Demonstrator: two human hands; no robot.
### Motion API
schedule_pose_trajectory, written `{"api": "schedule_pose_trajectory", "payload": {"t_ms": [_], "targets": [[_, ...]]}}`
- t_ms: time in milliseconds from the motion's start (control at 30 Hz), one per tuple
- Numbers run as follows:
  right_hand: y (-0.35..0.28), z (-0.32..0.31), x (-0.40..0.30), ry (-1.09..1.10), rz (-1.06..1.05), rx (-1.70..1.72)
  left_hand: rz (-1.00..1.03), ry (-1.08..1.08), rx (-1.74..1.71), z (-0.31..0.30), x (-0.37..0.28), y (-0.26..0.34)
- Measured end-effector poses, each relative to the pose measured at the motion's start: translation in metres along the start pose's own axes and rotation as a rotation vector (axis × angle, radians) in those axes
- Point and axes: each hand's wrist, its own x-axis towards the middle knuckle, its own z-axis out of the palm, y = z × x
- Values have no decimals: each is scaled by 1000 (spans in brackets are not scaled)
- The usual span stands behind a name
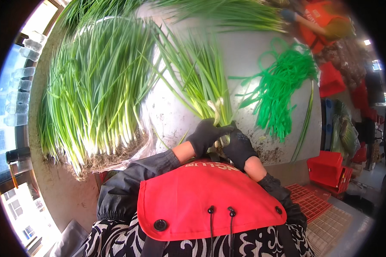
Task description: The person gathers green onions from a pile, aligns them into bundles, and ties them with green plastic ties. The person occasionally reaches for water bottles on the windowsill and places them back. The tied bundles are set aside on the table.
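A bunch of green onions (209, 86) lies on the table before me, its leaves fanned away and its root end near my body. Around its lower stalks, my left hand (209, 135), in a black glove, grips from the left side. My right hand (241, 144), gloved the same way, holds the bunch from the right, close to the root end. A pale, peeled-back strip (216, 107) sticks up from the stalks above my fingers. The roots are mostly hidden by my hands. To the left rests a large pile of green onions (96, 90) with roots towards me.
Right of the bunch lies a heap of green plastic ties (280, 90). One loose green stalk (305, 128) is near the table's right edge. More green onions (238, 16) lie at the far side, by a person in an orange vest (318, 22). Red crates (326, 168) stand at right.
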Motion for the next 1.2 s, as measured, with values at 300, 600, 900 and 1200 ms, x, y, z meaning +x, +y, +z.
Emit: {"api": "schedule_pose_trajectory", "payload": {"t_ms": [300,600,900,1200], "targets": [[23,-16,2,-442,58,1244,312,-70,-300,-28,8,-35],[17,-24,4,-457,41,1126,351,311,191,-38,-23,-18],[61,16,21,-255,-512,678,956,82,1167,-25,-23,17],[54,10,15,-139,-482,363,534,-60,1035,4,-37,12]]}}
